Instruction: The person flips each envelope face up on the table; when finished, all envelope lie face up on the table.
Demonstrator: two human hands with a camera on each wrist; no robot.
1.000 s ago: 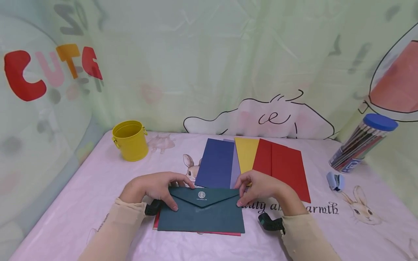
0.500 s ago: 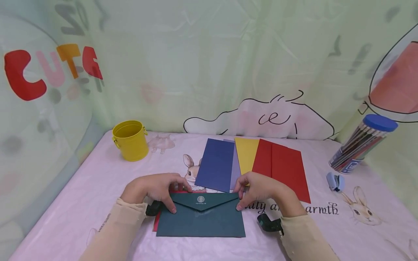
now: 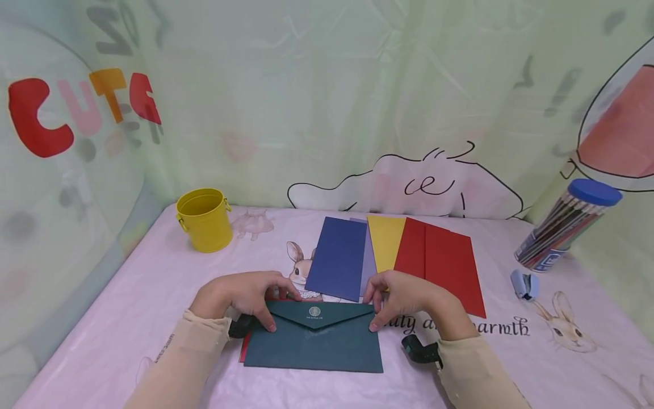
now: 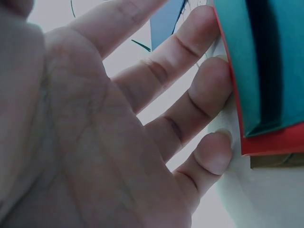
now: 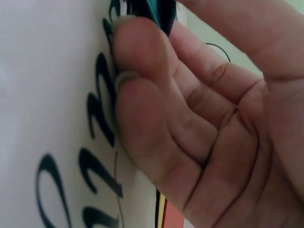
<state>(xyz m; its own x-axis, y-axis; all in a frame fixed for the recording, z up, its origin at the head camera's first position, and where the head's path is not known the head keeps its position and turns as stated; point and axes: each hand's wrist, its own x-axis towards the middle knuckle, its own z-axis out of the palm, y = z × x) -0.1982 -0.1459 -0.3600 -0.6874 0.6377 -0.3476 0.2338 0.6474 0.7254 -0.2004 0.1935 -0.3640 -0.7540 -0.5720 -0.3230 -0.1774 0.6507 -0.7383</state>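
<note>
Envelope, dark green paper, flap closed (image 3: 314,341): left hand (image 3: 236,294) and right hand (image 3: 409,295) pinch its top corners (red sheet (image 3: 246,345) beneath); aligning step, next needs steady, even pressing

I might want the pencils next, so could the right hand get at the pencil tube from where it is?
Probably yes: the right hand pinches the green envelope, and only bare tablecloth and a small stapler lie before the pencil tube.

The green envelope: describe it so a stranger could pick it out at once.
On the pink table, look at the near edge, in front of the fanned blue, yellow and red sheets. The green envelope lies flat between the left hand and right hand. It alone is dark green, with a pointed flap and round pale emblem.
</note>
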